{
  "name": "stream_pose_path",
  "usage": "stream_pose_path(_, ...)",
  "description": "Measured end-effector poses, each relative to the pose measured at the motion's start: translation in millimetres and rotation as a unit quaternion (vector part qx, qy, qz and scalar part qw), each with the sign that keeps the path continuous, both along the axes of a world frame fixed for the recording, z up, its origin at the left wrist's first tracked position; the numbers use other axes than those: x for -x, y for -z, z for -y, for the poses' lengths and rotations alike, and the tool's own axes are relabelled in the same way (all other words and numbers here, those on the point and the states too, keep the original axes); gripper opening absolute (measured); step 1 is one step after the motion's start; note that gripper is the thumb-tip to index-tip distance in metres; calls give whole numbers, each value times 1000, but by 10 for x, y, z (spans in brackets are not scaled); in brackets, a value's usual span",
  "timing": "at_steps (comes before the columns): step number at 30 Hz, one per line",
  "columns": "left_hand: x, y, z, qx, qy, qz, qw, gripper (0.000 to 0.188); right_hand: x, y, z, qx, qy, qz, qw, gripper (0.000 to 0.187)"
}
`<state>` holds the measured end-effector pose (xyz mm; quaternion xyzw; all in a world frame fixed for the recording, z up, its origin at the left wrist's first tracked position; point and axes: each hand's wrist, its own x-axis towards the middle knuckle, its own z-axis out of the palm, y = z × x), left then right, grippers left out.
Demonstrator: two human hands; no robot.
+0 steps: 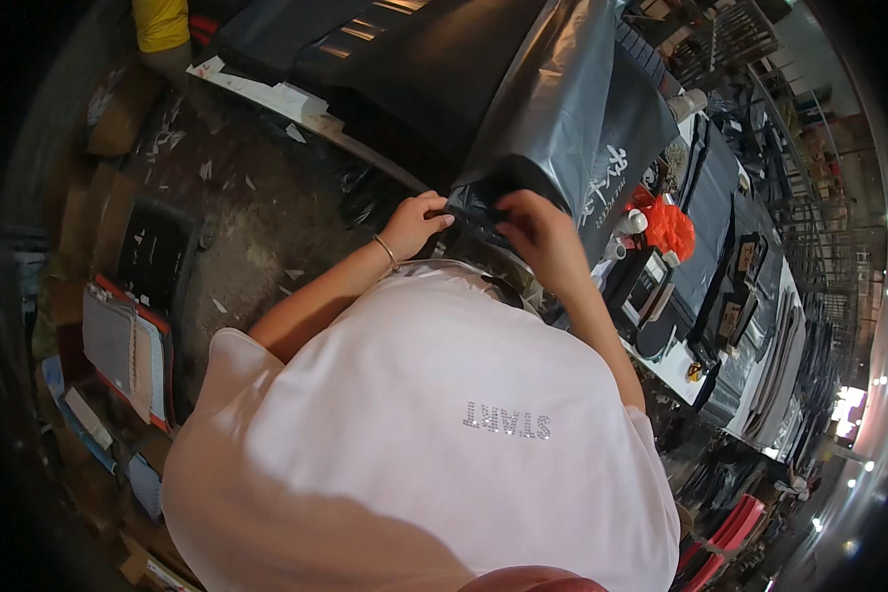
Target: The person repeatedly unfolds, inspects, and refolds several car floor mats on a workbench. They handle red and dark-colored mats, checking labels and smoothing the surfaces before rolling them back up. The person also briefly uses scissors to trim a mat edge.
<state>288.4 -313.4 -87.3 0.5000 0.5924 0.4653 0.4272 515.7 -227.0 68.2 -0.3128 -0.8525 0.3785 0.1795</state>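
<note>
A large black plastic bag (553, 109), glossy and creased, lies on the table with its mouth towards me. My left hand (419, 222), a bracelet on its wrist, pinches the bag's near edge at the left corner of the mouth. Just right of it, my right hand (546, 237) is at the mouth, thumb and fingers bent and apart. Nothing shows between those fingers, though the dark opening partly hides the tips. Beneath and left of the bag, dark sheet material (414, 89) spreads over the table.
The white table edge (266, 94) runs along the left. To the right are a red plastic bag (669, 229), a white bottle (629, 221) and a second table with dark folded pieces (745, 257). Stacked grey sheets (118, 340) stand at lower left. Scraps litter the floor (232, 252). A yellow sleeve (160, 25) shows at top left.
</note>
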Motion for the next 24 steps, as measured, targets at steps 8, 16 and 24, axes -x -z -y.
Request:
stream_pose_path(8,-8,-236,-14,-22,29,-12,999,12,431,642,46,-145,-74,-5,987,20)
stream_pose_path(16,27,-300,-11,21,61,-41,997,14,-258,296,246,1,56,-18,998,24)
stream_pose_path(24,-28,-501,-197,-2,102,55,993,12,336,575,-39,-179,-10,11,984,23)
